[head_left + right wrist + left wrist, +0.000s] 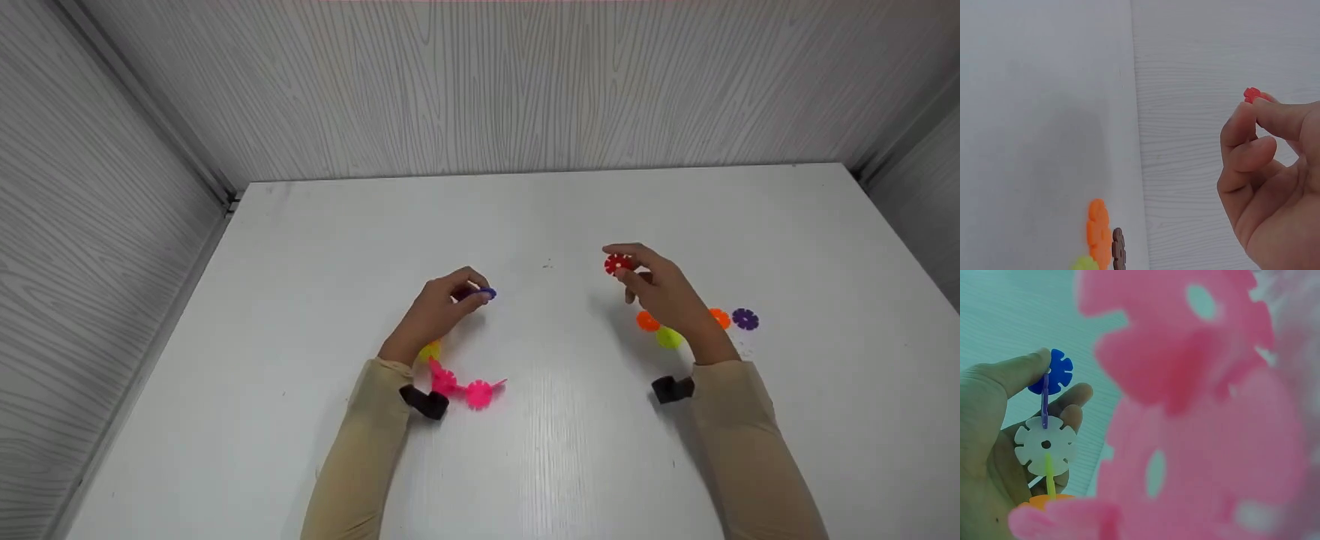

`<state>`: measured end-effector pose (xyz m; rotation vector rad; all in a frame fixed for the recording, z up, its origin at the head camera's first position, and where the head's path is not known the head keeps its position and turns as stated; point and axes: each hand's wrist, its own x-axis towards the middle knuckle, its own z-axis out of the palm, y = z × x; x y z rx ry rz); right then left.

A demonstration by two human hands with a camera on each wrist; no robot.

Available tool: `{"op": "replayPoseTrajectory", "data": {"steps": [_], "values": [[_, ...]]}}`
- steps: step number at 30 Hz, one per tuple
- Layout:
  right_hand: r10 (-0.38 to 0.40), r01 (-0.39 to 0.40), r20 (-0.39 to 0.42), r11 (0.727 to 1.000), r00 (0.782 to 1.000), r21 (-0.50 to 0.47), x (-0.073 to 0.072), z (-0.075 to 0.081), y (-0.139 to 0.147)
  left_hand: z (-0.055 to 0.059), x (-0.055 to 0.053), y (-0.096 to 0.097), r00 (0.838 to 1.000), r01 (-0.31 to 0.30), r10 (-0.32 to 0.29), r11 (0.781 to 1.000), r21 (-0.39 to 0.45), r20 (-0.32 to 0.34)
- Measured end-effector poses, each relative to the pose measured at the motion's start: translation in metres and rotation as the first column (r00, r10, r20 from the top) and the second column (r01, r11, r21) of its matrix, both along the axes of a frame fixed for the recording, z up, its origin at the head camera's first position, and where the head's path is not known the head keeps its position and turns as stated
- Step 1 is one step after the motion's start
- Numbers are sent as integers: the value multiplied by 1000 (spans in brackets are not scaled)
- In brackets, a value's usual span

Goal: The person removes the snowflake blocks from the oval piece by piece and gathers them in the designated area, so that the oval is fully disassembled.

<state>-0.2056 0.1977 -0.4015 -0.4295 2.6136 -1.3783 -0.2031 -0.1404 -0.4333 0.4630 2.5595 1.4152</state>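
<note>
My left hand pinches a blue notched plastic disc between thumb and fingers. That disc is the end of a chain: a purple disc slots into it, followed by a white disc, a yellow-green disc and an orange disc. Pink discs hang below the left wrist and loom blurred in the left wrist view. To the right, my right hand holds a red notched disc by its edge with thumb and fingers, raised above the table and apart from the chain.
Loose discs lie on the white table around the right wrist: an orange disc, a yellow-green disc, another orange disc partly behind the arm, and a purple disc. Wood-grain panels enclose the table's back and sides.
</note>
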Motion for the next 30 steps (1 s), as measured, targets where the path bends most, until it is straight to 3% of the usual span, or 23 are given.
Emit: {"op": "replayPoseTrajectory", "data": {"steps": [7, 13, 20, 30], "values": [[-28, 27, 39, 1000, 999, 14, -4, -3, 11, -1, -1, 1, 1000, 3, -3, 1000, -22, -28], [-47, 45, 39, 998, 998, 50, -7, -5, 30, -2, 0, 1, 1000, 13, -13, 999, -30, -5], [-136, 135, 1, 985, 991, 104, -8, -6, 50, 0, 1, 2, 999, 32, -30, 995, -92, 20], [-210, 204, 18, 966, 978, 158, -7, -10, 69, 2, 1, 2, 994, 82, -77, 995, -60, 80]]}}
